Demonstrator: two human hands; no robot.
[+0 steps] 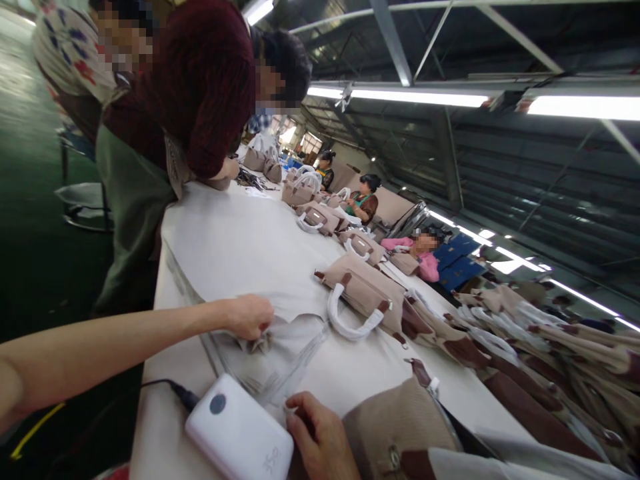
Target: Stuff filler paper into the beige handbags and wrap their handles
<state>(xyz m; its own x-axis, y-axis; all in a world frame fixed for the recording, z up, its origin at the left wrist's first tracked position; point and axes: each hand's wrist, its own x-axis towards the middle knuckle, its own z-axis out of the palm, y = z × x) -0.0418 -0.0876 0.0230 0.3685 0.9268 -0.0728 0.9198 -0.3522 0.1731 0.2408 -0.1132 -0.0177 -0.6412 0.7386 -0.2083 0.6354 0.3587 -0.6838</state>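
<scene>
Left hand: the left hand (253, 317) reaches across the table (225, 230) with fingers curled closed on a crumpled piece (263, 343), paper or cloth, I can't tell which.
Crumpled piece: it sits on the tabletop just under those fingers; I'd gather it loosely and lift it straight up, so that nothing beneath drags along.
Right hand: the right hand (320, 433) is half curled, thumb and forefinger close together by a small pale scrap (289, 408); whether they pinch it I can't tell. A fingertip hold would suit something that small.
White box: the white box (240, 430) lies just beside the right hand, its black cable (173, 390) trailing left; best to keep wrist and sleeve clear of that cable.
Near bag: the near bag (405, 427), tan with brown trim, lies on the other side of that hand; a careless elbow could nudge it.
Wrapped handle: farther out, another bag (357, 283) shows its wrapped handle (355, 330), worth keeping unscuffed.
Co-worker: a person in a dark red top (200, 87) leans over the far end.
</scene>
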